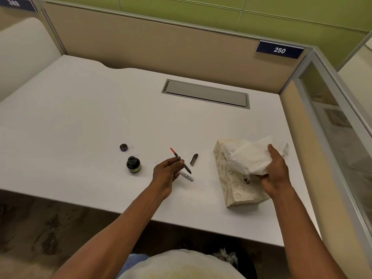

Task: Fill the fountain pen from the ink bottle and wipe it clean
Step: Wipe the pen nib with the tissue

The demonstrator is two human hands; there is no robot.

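My left hand holds the fountain pen section between thumb and fingers, its red converter end up and away, the dark nib pointing down to the right. A silver pen barrel lies on the desk just under that hand. The dark pen cap lies a little to the right. An uncapped ink bottle stands left of the hand, with its lid lying behind it. My right hand grips a white tissue above the patterned tissue box.
The white desk has a grey cable flap at the back middle. Beige partitions close the back and right sides, with a sign reading 250. A bin with crumpled paper sits under the front edge.
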